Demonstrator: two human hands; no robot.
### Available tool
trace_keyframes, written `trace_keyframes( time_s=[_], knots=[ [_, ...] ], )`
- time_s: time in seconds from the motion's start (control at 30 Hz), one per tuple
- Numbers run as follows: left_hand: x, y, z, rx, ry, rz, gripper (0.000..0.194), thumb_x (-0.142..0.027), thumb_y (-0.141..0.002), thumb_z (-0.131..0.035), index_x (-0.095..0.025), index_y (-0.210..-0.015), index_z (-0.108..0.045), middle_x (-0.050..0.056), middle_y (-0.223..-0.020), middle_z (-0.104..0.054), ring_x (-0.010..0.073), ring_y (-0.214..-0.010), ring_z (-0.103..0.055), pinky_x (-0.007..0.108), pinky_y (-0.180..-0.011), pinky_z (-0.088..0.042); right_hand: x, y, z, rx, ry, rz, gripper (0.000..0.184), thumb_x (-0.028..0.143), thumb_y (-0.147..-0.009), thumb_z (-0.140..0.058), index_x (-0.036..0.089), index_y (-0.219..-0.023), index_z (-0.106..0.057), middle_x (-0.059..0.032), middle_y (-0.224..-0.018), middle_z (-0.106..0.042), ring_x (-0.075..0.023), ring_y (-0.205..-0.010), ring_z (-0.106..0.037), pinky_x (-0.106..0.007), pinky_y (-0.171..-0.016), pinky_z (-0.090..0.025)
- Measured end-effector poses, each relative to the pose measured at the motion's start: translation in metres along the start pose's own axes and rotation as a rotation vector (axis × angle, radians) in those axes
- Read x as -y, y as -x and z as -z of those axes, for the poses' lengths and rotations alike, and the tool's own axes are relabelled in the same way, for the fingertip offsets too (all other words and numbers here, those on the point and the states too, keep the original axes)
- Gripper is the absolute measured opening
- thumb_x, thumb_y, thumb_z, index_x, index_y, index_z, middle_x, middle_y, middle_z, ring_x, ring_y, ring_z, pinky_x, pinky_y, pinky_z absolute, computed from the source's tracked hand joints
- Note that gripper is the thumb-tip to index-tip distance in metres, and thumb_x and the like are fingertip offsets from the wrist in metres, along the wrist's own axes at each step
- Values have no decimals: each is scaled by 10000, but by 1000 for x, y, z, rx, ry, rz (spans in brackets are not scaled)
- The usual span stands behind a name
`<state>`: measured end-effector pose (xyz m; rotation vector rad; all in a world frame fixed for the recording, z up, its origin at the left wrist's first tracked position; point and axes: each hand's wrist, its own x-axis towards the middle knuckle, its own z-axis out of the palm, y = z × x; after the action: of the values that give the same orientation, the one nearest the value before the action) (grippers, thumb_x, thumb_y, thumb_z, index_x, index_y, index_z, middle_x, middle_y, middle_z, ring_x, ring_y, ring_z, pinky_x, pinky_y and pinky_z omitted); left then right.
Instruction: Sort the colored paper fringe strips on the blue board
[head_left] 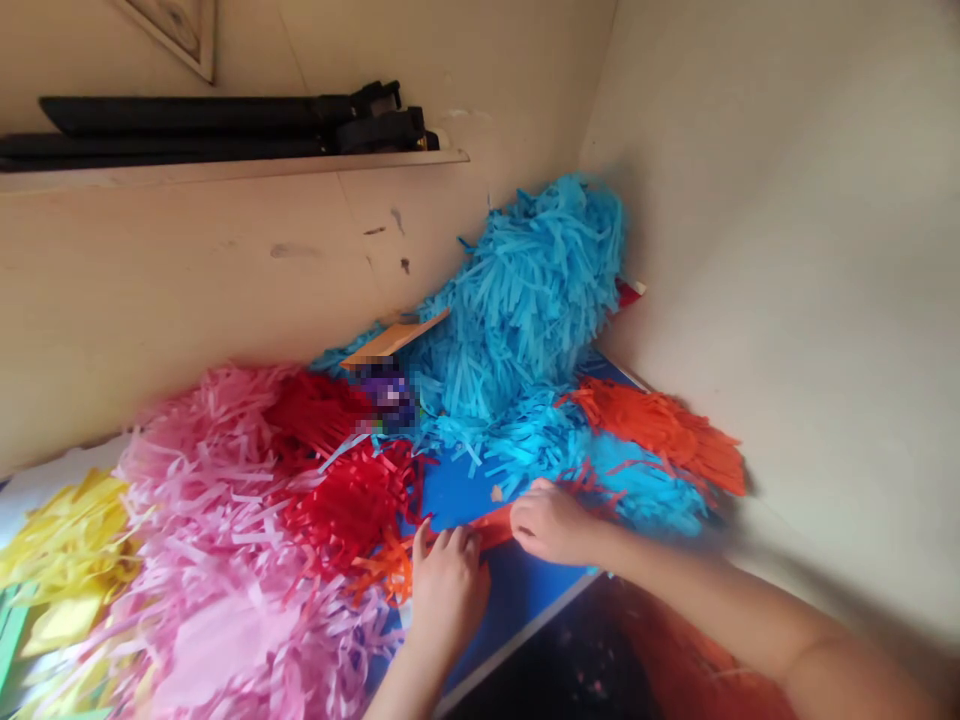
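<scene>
Both hands are on an orange paper strip [495, 527] that runs between them, low over the blue tabletop [465, 480]. My left hand [448, 580] is closed with its fingers curled at the strip's left end, beside a tuft of orange fringe [391, 570]. At the other end, my right hand [551, 525] pinches the strip with bent fingers. Loose orange fringe trails behind the right hand. Red fringed paper [352, 500] lies just left of the hands. Blue fringed paper [540, 435] is spread behind them. The fingertips are partly hidden.
A tall heap of blue fringe [532, 290] leans in the wall corner. Orange-red fringe [664, 430] lies at the right. Pink fringe [217, 500] and yellow fringe [75, 535] cover the left side. Black long objects [210, 120] rest on a wall shelf [247, 172].
</scene>
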<state>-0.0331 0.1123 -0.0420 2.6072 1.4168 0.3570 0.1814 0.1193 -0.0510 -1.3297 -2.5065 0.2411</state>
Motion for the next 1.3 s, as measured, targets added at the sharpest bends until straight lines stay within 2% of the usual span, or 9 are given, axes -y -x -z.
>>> trace_keyframes(
  time_s=[0.1, 0.3, 0.43, 0.57, 0.73, 0.87, 1.03, 1.17, 1.3],
  knots=[
    [-4, -1, -3, -30, -33, 14, 125, -186, -859, -593, -188, -910, -707, 56, -947, -740, 263, -895, -670, 558, -1055, -316, -3, -4, 1, -27, -43, -61, 146, 105, -819, -622, 180, -694, -622, 10, -724, -692, -142, -693, -620, -296, -758, -395],
    [3, -2, -14, -90, -111, -7, 225, -75, -887, -507, -185, -861, -702, 35, -790, -717, 223, -769, -666, 530, -1049, -324, 2, -1, 2, -84, -63, -91, 123, 102, -846, -615, 181, -752, -620, 1, -772, -699, -158, -733, -629, -319, -786, -372],
    [8, -1, -15, -103, -99, -7, 240, -72, -897, -515, -200, -847, -711, 14, -777, -730, 202, -742, -673, 519, -1066, -311, 5, 4, -5, -116, 23, 9, 108, 218, -865, -667, 182, -965, -647, -46, -919, -712, -220, -877, -624, -382, -854, -348],
    [9, 3, -13, -129, -39, -8, 271, -88, -930, -510, -232, -851, -725, -17, -833, -762, 185, -737, -683, 519, -1065, -300, -12, 15, -8, -190, 126, 59, 144, 127, -927, -559, 191, -837, -652, -24, -830, -703, -194, -830, -601, -379, -825, -333],
    [11, 6, -15, -171, 36, -13, 297, -82, -937, -500, -245, -868, -738, -19, -903, -785, 189, -768, -699, 522, -1052, -297, -40, 34, 22, -204, 126, -54, 239, 67, -855, -581, 243, -963, -702, -16, -1013, -733, -229, -1012, -600, -415, -897, -333],
    [12, 4, -15, -162, 43, -15, 297, -93, -936, -496, -241, -852, -739, -7, -909, -787, 202, -775, -703, 528, -1042, -305, -13, 31, 41, -262, 76, -95, 362, 52, -818, -542, 225, -1104, -680, -60, -1197, -689, -256, -1149, -552, -452, -1004, -323],
    [10, 6, -11, -162, 14, -38, 324, -73, -927, -471, -236, -878, -746, 11, -911, -786, 212, -784, -702, 526, -1044, -308, 31, 15, 3, -184, 7, 10, 237, 128, -903, -556, 179, -1108, -664, -62, -1047, -716, -214, -996, -600, -403, -962, -347],
    [15, 13, -9, -176, -10, -56, 308, -112, -945, -473, -245, -904, -748, 19, -918, -780, 214, -820, -693, 498, -1021, -330, 16, 16, -23, -149, -3, -118, 100, 180, -906, -640, 211, -838, -705, -14, -848, -709, -184, -831, -597, -369, -827, -327],
    [26, 11, -7, -131, 7, -19, 246, -236, -966, -507, -264, -883, -737, 20, -900, -772, 222, -843, -684, 488, -982, -351, -2, 20, -20, -161, -97, -220, 112, 246, -900, -702, 243, -792, -732, 11, -826, -720, -178, -835, -590, -354, -798, -290]
  ],
)
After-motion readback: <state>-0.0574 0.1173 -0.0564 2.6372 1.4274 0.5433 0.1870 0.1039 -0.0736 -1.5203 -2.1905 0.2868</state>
